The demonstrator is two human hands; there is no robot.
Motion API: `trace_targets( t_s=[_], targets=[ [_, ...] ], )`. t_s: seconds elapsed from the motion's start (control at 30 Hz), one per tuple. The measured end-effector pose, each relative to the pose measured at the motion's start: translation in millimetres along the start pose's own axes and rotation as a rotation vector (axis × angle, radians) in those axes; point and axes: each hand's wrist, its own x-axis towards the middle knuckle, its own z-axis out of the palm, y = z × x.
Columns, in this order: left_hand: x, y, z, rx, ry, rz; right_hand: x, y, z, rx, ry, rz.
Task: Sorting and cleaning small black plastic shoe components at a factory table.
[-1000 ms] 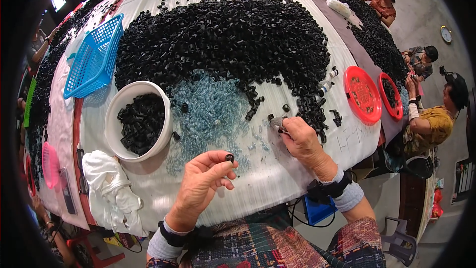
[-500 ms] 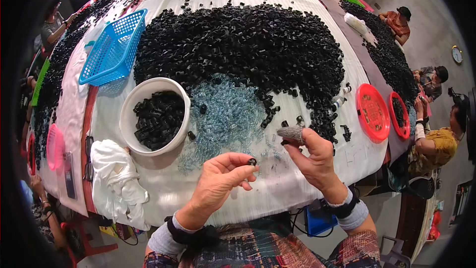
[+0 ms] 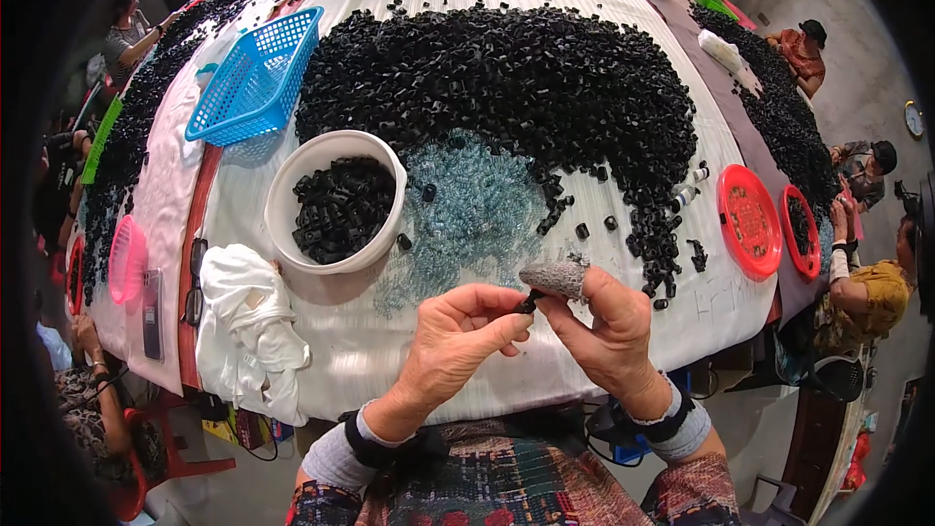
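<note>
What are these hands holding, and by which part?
A small black piece, pinched by fingers of the left hand, the right hand touching it; the gripped part is hidden.

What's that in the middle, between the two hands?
A small black piece, pinched by the left hand, sits between it and the right hand. The head view shows it.

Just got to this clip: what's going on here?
A small black part is in the grip of the person's left hand; the right hand, wearing a grey finger cover, is right up at it. Whether the right also holds it is hard to tell. Beyond them lie clear bluish pieces and a large heap of black parts; a white bowl to the left holds more.
</note>
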Motion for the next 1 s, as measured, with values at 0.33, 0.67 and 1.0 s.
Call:
trace_targets(
  t_s=[0.33, 0.67, 1.0],
  targets=[
    [-3, -4, -5, 0.048, 0.048, -0.009, -4, 1, 7, -0.082, -0.021, -0.033],
    [-2, -4, -7, 0.067, 0.102, -0.066, -4, 7, 13, -0.134, -0.093, 0.003],
    [5, -4, -11, -0.074, 0.139, -0.213, -6, 8, 17, -0.108, -0.168, 0.106]
  ],
)
